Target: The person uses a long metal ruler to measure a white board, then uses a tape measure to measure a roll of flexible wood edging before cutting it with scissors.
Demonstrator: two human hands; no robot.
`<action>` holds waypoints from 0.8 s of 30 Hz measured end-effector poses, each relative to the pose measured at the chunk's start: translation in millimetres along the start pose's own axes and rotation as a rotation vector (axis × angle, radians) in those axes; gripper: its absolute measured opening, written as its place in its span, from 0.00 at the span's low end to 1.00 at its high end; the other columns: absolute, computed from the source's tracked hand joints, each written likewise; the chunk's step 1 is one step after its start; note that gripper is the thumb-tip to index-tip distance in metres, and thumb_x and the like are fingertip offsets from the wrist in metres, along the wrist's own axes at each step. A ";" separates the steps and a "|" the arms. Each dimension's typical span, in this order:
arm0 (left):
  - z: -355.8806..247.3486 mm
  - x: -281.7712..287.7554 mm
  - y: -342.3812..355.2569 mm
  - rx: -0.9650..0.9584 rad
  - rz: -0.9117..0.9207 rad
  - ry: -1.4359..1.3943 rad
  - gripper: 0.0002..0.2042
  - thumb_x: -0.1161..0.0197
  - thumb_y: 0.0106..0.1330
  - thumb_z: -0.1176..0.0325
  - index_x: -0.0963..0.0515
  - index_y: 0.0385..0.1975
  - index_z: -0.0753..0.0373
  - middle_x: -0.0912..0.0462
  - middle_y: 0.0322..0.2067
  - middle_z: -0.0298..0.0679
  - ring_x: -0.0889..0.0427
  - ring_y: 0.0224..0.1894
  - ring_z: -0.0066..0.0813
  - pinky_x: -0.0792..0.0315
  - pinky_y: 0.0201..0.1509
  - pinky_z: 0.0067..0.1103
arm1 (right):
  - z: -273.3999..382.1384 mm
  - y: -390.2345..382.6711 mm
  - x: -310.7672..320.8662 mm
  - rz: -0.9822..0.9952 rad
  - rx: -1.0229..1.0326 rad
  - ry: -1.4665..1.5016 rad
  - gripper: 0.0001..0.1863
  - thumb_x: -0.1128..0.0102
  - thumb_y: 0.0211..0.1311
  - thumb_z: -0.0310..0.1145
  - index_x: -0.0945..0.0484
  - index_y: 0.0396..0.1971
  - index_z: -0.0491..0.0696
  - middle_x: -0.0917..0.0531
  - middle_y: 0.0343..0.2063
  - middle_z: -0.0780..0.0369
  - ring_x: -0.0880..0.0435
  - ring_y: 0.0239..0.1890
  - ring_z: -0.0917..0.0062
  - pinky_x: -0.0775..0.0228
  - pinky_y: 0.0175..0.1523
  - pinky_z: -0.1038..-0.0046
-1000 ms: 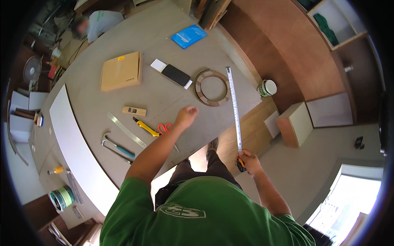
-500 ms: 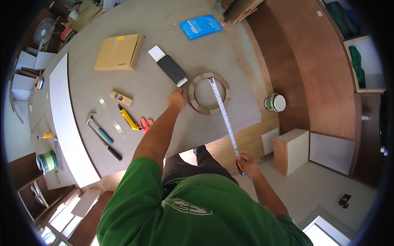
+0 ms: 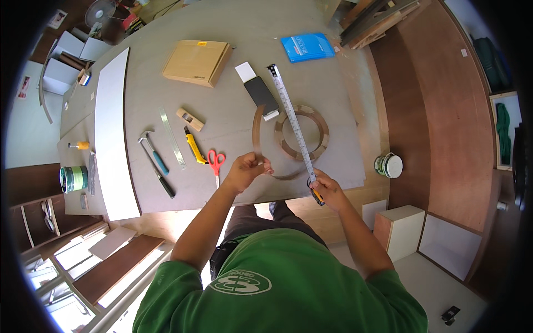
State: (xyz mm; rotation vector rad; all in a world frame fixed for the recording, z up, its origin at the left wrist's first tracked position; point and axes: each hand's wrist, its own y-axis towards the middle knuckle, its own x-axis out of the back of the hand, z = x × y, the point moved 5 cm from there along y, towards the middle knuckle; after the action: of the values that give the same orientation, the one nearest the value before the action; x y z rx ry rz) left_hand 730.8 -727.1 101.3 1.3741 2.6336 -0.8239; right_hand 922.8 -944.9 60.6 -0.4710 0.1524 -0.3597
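My left hand point(image 3: 245, 170) pinches a loose brown strip point(image 3: 257, 130), which looks like wood edge banding. One length of it stands up above the fingers, and another curves toward the coil point(image 3: 323, 132) lying on the grey table point(image 3: 244, 191). In my right hand point(image 3: 328, 191), at the table's front edge, is a tape measure point(image 3: 293, 118). Its white blade is drawn out, slanting up and left across the coil, with the metal hook end beyond the coil's far side. A black flat case point(image 3: 261, 93) with a white piece at each end lies just behind the coil.
Left of my hands lie red scissors point(image 3: 216, 160), a yellow utility knife point(image 3: 194, 145), a small wooden plane point(image 3: 190, 119), a clear ruler point(image 3: 172, 139) and a hammer point(image 3: 155, 164). Farther back are a cardboard box point(image 3: 194, 62) and a blue booklet point(image 3: 308, 48). A long white board point(image 3: 114, 133) lies left.
My left hand has drawn a strip from the coil toward me. My right hand and the tape measure have moved up to the table edge, the blade's end now farther back. The view has shifted.
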 end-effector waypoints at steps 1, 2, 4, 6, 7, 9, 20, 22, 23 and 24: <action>-24.5 -11.8 -6.5 -0.021 -0.017 -0.027 0.04 0.39 0.69 0.72 0.23 0.37 0.66 0.17 0.35 0.40 0.17 0.40 0.27 0.22 0.46 0.24 | 2.0 7.1 0.1 0.054 0.053 -0.058 0.09 0.48 0.71 0.30 0.23 0.34 0.40 0.25 0.56 0.62 0.22 0.35 0.81 0.29 0.43 0.79; -49.5 -21.7 -10.3 -0.099 0.003 -0.008 0.06 0.39 0.69 0.71 0.21 0.37 0.67 0.16 0.35 0.41 0.16 0.39 0.27 0.22 0.46 0.24 | 12.3 11.9 -2.2 0.066 0.060 -0.063 0.09 0.48 0.71 0.30 0.23 0.34 0.40 0.25 0.56 0.62 0.22 0.35 0.81 0.29 0.43 0.79; -93.0 -43.8 -22.1 -0.185 0.043 -0.011 0.05 0.40 0.70 0.73 0.21 0.39 0.67 0.15 0.36 0.41 0.16 0.40 0.28 0.22 0.46 0.24 | 36.4 15.7 -3.4 0.014 -0.054 0.254 0.10 0.47 0.71 0.32 0.24 0.35 0.40 0.25 0.58 0.62 0.20 0.37 0.78 0.27 0.44 0.77; -125.1 -66.7 -31.0 -0.268 0.087 -0.009 0.05 0.42 0.70 0.74 0.21 0.40 0.68 0.15 0.37 0.42 0.16 0.42 0.29 0.22 0.45 0.24 | 51.4 20.6 -1.8 0.046 -0.001 0.322 0.10 0.47 0.71 0.32 0.24 0.35 0.41 0.25 0.58 0.62 0.19 0.37 0.77 0.27 0.44 0.76; -137.1 -78.8 -34.3 -0.318 0.127 -0.014 0.06 0.42 0.70 0.75 0.21 0.40 0.68 0.15 0.37 0.42 0.16 0.41 0.28 0.22 0.45 0.24 | 59.0 22.2 -1.3 0.069 0.044 0.395 0.09 0.47 0.71 0.33 0.25 0.35 0.42 0.26 0.58 0.62 0.19 0.37 0.75 0.26 0.44 0.75; -164.0 -101.2 -38.9 -0.375 0.169 -0.014 0.06 0.43 0.71 0.75 0.21 0.41 0.69 0.16 0.37 0.42 0.16 0.41 0.27 0.22 0.46 0.24 | 71.9 22.8 -1.7 0.106 0.034 0.414 0.10 0.46 0.71 0.34 0.25 0.34 0.42 0.24 0.55 0.61 0.19 0.37 0.75 0.26 0.44 0.75; -190.1 -72.0 -42.9 -0.338 0.227 -0.021 0.09 0.41 0.68 0.74 0.21 0.45 0.67 0.18 0.43 0.44 0.19 0.47 0.34 0.27 0.55 0.30 | 110.6 -26.3 8.2 0.298 0.002 0.319 0.14 0.42 0.69 0.39 0.26 0.31 0.43 0.20 0.36 0.56 0.18 0.38 0.70 0.26 0.47 0.70; -161.5 -52.8 -46.5 -0.290 0.308 -0.080 0.13 0.39 0.66 0.74 0.24 0.50 0.65 0.20 0.48 0.45 0.21 0.52 0.35 0.28 0.57 0.31 | 107.0 -40.0 9.6 0.248 0.048 0.308 0.13 0.43 0.69 0.39 0.25 0.32 0.43 0.19 0.36 0.56 0.18 0.38 0.70 0.26 0.47 0.70; -140.0 -48.0 -45.4 -0.241 0.384 -0.140 0.19 0.37 0.64 0.74 0.26 0.55 0.63 0.23 0.53 0.46 0.24 0.56 0.36 0.29 0.58 0.31 | 107.5 -45.8 10.1 0.202 0.093 0.297 0.13 0.43 0.69 0.38 0.25 0.32 0.42 0.19 0.35 0.56 0.18 0.37 0.70 0.26 0.47 0.70; -112.4 -39.4 -38.7 -0.242 0.378 -0.145 0.19 0.37 0.64 0.74 0.26 0.55 0.63 0.23 0.53 0.46 0.24 0.56 0.36 0.29 0.58 0.31 | 111.2 -51.5 8.4 0.162 0.108 0.304 0.13 0.44 0.70 0.37 0.25 0.33 0.42 0.19 0.35 0.56 0.18 0.36 0.71 0.24 0.45 0.70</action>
State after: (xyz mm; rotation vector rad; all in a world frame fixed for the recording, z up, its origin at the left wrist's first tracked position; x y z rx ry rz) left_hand 745.5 -720.0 225.4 1.6003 2.1785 -0.5158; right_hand 940.1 -944.6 182.2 -0.2928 0.4614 -0.2774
